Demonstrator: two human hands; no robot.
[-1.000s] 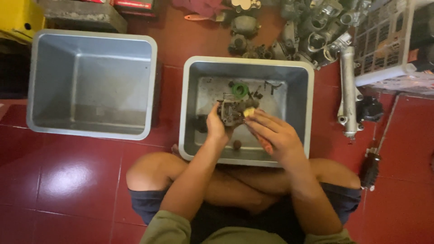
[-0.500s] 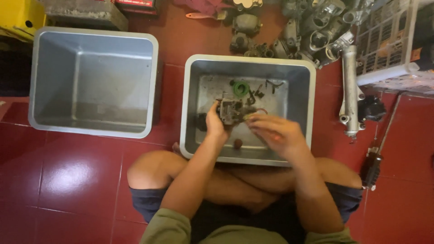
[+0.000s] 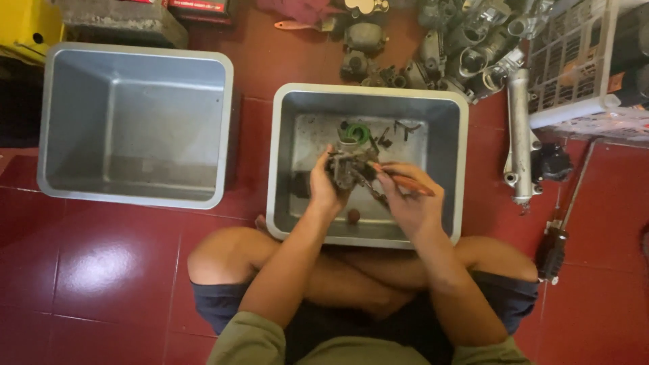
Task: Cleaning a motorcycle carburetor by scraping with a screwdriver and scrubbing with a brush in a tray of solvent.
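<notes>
I sit cross-legged on a red tiled floor over a grey metal tub. My left hand grips a dark, greasy metal engine part, like a carburettor, held above the tub. My right hand holds a thin orange-handled tool whose tip points left at the part. On the tub's bottom lie a green ring, several small dark bits and a small round brown piece.
A second grey tub stands to the left with nothing in it. Several grey metal engine parts lie beyond the tub. A white wire basket sits at top right, a metal tube and a long dark-handled tool on the right floor.
My right hand has shifted slightly and now shows the orange-handled tool with its tip at the part. My left hand keeps the part in the same place.
</notes>
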